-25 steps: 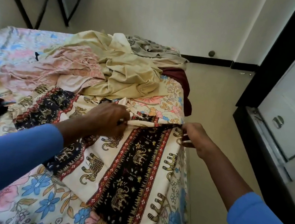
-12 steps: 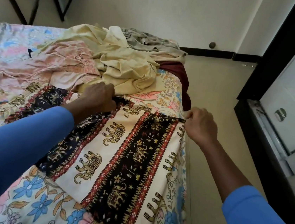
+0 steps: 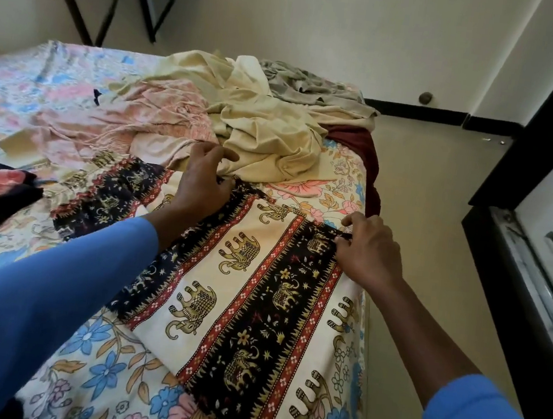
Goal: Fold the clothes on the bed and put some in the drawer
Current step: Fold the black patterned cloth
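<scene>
Elephant-print cloth (image 3: 252,292) lies flat on the near right part of the bed (image 3: 96,361). The left hand (image 3: 202,180) pinches its far edge, and the right hand (image 3: 367,250) pinches its far right corner. Beyond lie a crumpled pink garment (image 3: 155,109), a cream garment (image 3: 270,132) and a grey garment (image 3: 303,81).

Both hands (image 3: 202,183) (image 3: 368,251) pinch the elephant-print cloth (image 3: 241,295) on the bed (image 3: 105,372).

Two hands, left hand (image 3: 202,185) and right hand (image 3: 368,251); one elephant-print cloth (image 3: 259,286) under them; beyond them one cream garment (image 3: 267,129), one pink garment (image 3: 162,110), one grey garment (image 3: 306,85), one maroon garment (image 3: 362,143)
</scene>
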`<state>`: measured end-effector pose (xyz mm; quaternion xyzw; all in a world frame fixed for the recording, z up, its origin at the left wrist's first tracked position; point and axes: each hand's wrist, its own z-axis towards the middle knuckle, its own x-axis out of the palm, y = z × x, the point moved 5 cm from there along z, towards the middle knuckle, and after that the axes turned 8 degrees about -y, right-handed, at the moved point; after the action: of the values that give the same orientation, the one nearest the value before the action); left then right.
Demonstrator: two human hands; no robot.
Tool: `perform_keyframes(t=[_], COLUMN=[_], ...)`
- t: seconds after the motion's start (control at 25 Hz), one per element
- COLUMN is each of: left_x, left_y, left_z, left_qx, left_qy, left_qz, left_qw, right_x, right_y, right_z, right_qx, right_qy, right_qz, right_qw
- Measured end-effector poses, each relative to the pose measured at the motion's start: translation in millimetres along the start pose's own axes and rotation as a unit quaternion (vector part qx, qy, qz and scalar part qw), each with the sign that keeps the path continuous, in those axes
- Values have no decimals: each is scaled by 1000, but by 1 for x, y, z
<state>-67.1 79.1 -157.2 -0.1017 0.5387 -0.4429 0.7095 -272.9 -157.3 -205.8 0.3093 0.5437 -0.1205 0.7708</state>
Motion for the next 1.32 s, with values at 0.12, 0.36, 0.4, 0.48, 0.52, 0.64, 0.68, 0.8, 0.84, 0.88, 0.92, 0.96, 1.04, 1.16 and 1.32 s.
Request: perform_keyframes(t=[0.12,0.36,0.4,0.48,0.52,0.64,0.68,0.8,0.84,0.88,0.92,0.96,1.04,1.16,1.32], left_x=[-33,-132,-141,-154,-151,-159,-162,-162,-160,-158,-157,-157,-153,-135,-85], left_y=[19,157,171,184,185,198,205,223,223,219,213,201,169,94,-34], left_z=[-10,-27,-27,-22,-18,-7,-4,-1,-1,-2,-3,-4,-2,-6,-61], left_qx=[34,-219,-237,-238,-239,-276,-295,-355,-365,-372,-380,-386,-387,-336,-165], left_qy=[54,92,89,69,63,34,28,14,4,-11,-34,-58,-101,-132,-54], left_qz=[119,246,246,253,242,195,171,44,7,-14,-26,-36,-57,-123,-164], left_qw=[991,940,935,935,938,941,940,934,931,928,924,920,915,925,971], right_x=[-6,34,49,70,74,80,80,64,53,40,28,15,1,0,-8], right_y=[28,138,154,172,170,170,171,174,168,157,140,117,69,24,8], right_z=[-9,-48,-55,-60,-60,-63,-64,-64,-64,-65,-67,-70,-83,-108,-122], right_qx=[-89,-276,-296,-309,-303,-300,-303,-258,-223,-167,-84,31,258,337,306], right_qy=[-70,69,108,128,118,85,83,0,-69,-137,-175,-168,-86,-22,-32], right_qz=[6,80,39,-47,-64,-76,-77,0,24,26,15,8,44,134,279], right_qw=[994,955,948,941,943,947,946,966,972,976,981,985,961,932,910])
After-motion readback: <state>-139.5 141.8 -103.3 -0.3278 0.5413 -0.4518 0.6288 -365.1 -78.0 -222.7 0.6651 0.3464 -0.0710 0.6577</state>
